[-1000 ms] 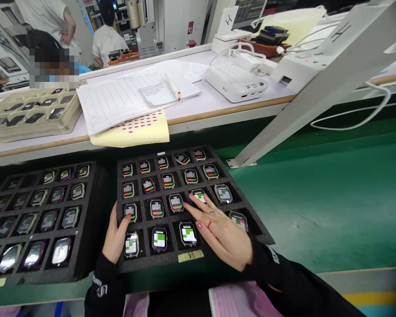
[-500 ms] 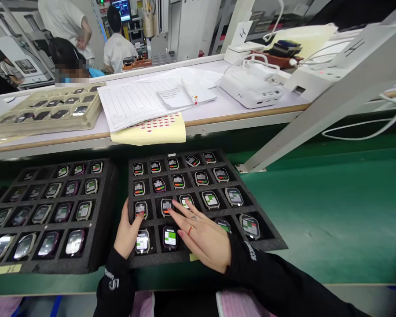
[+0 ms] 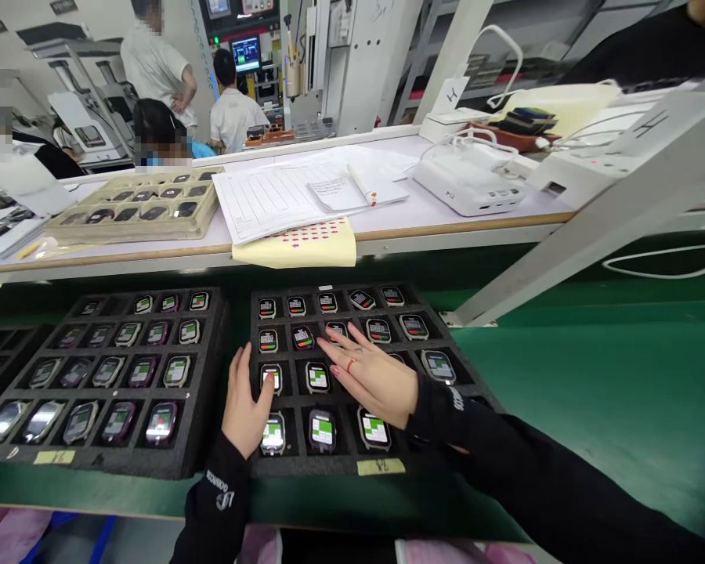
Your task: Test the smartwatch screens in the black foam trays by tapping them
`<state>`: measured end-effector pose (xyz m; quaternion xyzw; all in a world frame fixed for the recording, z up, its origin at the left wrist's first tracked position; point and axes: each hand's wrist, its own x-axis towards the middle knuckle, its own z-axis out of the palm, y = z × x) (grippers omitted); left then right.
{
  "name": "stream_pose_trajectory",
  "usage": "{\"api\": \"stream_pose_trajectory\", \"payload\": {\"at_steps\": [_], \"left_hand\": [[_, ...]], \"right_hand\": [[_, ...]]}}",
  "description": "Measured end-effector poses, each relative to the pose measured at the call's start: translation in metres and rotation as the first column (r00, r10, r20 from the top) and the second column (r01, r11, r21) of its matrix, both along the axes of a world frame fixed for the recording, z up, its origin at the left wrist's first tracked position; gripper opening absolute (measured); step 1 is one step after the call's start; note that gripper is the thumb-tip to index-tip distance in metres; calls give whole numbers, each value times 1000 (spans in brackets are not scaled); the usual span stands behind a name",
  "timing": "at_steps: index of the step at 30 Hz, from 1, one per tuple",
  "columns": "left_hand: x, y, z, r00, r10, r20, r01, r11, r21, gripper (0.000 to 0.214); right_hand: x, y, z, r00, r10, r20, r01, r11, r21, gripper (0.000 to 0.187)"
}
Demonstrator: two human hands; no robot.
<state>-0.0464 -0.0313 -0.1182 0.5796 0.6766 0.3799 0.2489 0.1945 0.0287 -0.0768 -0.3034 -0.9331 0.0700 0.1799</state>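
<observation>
A black foam tray in front of me holds several smartwatches with lit screens in separate pockets. My left hand rests on the tray's left side, its thumb on a watch in the third row. My right hand, fingers stretched flat and wearing a red ring, lies over the tray's middle, its fingertips at a watch in the second row. Neither hand holds anything.
A second black tray of watches lies to the left on the green belt. Behind it runs a white bench with papers, a beige tray, a white device and a slanted white post. People work at the back.
My right hand has moved from the third row's right side leftward and up to the second row. My left hand stays on the left column. The view has tilted up.
</observation>
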Motion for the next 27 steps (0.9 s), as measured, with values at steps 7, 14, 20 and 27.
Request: {"api": "stream_pose_trajectory", "payload": {"at_steps": [7,14,20,27], "left_hand": [[1,10,12,965,-101,-240,99,995,-22,51],[2,10,14,958,-118,-262,109,993,-47,49],[2,12,15,975,-119,-187,102,990,-96,54],[1,11,7,995,-60,83,66,996,-64,63]], "right_hand": [[-20,11,-24,996,0,84,4,999,-45,48],[12,12,-33,988,-146,-42,148,988,49,48],[32,14,-39,981,-188,-55,190,981,30,47],[29,8,-39,980,-200,-13,200,980,3,47]]}}
